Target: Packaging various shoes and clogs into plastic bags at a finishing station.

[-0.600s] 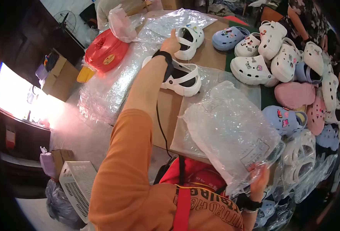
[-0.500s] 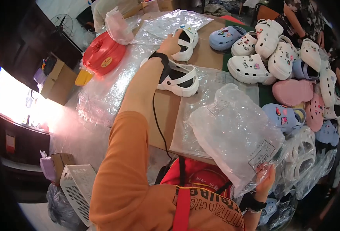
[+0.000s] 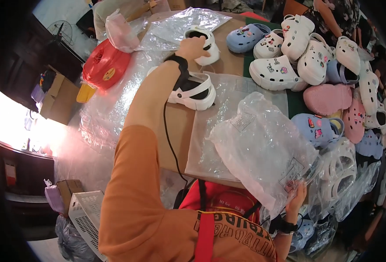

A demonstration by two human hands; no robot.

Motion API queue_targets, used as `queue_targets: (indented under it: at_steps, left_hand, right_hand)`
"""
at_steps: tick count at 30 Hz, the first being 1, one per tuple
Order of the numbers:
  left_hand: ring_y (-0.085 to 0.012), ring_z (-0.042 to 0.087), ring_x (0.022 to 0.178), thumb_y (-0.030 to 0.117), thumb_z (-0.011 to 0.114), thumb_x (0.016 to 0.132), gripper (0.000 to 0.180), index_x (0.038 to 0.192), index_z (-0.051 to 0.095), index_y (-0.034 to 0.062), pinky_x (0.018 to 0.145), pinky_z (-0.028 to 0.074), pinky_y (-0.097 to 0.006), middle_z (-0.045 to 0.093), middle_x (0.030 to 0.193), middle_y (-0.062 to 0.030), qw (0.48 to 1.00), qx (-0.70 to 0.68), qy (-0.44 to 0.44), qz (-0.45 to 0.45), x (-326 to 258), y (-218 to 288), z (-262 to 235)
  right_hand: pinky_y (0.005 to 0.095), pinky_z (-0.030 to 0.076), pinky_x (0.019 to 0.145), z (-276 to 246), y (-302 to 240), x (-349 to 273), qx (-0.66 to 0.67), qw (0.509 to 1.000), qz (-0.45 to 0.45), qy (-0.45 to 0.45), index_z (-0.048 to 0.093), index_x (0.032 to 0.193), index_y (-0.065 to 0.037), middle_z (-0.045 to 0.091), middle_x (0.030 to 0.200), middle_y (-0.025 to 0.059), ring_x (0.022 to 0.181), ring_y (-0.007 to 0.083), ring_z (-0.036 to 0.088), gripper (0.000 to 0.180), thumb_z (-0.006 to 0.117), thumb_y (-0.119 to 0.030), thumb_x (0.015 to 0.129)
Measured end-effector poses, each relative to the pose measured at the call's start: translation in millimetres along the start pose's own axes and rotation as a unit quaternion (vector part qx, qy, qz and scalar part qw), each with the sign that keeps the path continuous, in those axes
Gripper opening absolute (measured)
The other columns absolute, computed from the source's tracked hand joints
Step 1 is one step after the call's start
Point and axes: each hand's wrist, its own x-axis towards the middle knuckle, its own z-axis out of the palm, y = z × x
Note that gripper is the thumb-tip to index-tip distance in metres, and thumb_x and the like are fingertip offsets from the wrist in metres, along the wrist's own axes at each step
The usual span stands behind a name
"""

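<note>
My left hand [image 3: 192, 49] reaches to the far side of the table. Its fingers are closed over the side of a white clog [image 3: 210, 51] with a dark inside. Below my left wrist lies a second white clog [image 3: 197, 101], partly covered by my arm, its heel strap facing me. At the lower right my right hand [image 3: 295, 198] grips the edge of a clear plastic bag [image 3: 263, 139]. The bag is crumpled and looks empty, with its wide part spread over the near table edge. Beneath it another flat plastic bag [image 3: 206, 148] lies on the cardboard-covered table.
Several white clogs [image 3: 273, 73], blue clogs [image 3: 313, 129] and pink clogs [image 3: 330, 98] crowd the right side. Bagged clogs [image 3: 339, 174] lie nearer me. A red roll of plastic twine [image 3: 105, 64] stands at the left. A black cord [image 3: 169, 139] hangs over the table edge. Another person [image 3: 332, 19] is at the far right.
The whole view has shifted slightly. My left hand has moved a little further over the far white clog, and its fingers now curl over its side. My right hand keeps its hold on the bag.
</note>
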Motion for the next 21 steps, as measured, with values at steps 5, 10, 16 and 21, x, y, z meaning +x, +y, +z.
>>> queue_targets:
  at_steps: [5,10,16,21]
  left_hand:
    - [-0.0299,0.063,0.072,0.049,0.067,0.060,0.054,0.087,0.056,0.0038,0.061,0.047,-0.040,0.063,0.077,-0.0144,0.999,0.014,0.020,0.031,-30.4,63.4,19.9]
    - [-0.0297,0.063,0.070,0.031,0.066,0.066,0.045,0.097,0.051,0.0016,0.060,0.047,-0.040,0.063,0.074,-0.0140,1.000,0.000,0.006,0.028,-51.6,78.3,17.9]
    - [-0.0289,0.061,0.082,0.019,0.061,0.072,0.046,0.116,0.047,0.0153,0.066,0.048,-0.039,0.063,0.085,-0.0129,0.999,0.023,-0.024,0.012,-65.3,51.4,-8.6]
    - [-0.0311,0.059,0.088,0.028,0.060,0.074,0.058,0.126,0.038,0.0148,0.074,0.047,-0.041,0.060,0.094,-0.0186,0.998,-0.060,-0.010,-0.021,-95.2,38.5,-11.5]
  right_hand:
    - [0.0260,0.045,0.060,-0.5,1.4,-1.8,0.013,1.000,0.005,0.007,0.051,0.096,-0.005,0.057,0.082,0.0050,0.072,0.0143,0.056,0.014,0.047,-0.016,0.089]
    - [0.0315,0.049,0.065,-19.7,10.6,1.5,0.008,0.999,-0.006,-0.032,0.048,0.105,-0.007,0.056,0.092,0.0058,0.080,0.0194,0.058,0.021,0.046,-0.020,0.089]
    - [0.0315,0.048,0.066,-17.2,9.5,4.2,0.012,0.997,-0.018,-0.071,0.048,0.101,-0.007,0.056,0.089,0.0051,0.079,0.0176,0.057,0.018,0.047,-0.020,0.089]
    - [0.0312,0.048,0.066,-11.3,5.6,3.8,0.022,0.997,-0.017,-0.078,0.048,0.097,-0.007,0.054,0.084,0.0039,0.078,0.0153,0.055,0.014,0.047,-0.019,0.089]
